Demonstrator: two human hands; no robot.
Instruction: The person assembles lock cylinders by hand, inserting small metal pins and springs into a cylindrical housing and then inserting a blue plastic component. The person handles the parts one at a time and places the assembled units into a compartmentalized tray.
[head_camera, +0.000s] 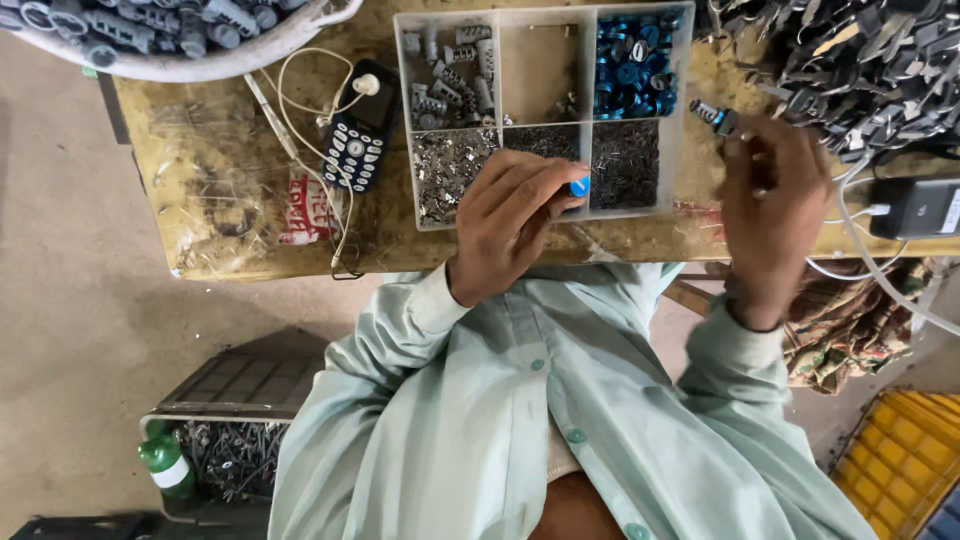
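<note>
My left hand (515, 215) pinches a small blue cap (580, 186) between thumb and fingertips, just over the front edge of a clear compartment box (585, 210). The box holds grey cylinder parts (448, 75), blue caps (632, 60) and heaps of tiny metal pieces (448, 165). My right hand (770, 200) is raised to the right of the box and grips a small grey cylinder part (712, 116) that sticks out above its fingers.
A worn wooden bench (220, 180) carries a keypad phone (358, 135) with white earphones, a white bowl of grey parts (170, 40) and a pile of metal keys (860, 60). A black adapter (915, 205) lies right. A green bottle (165, 465) and crate stand on the floor.
</note>
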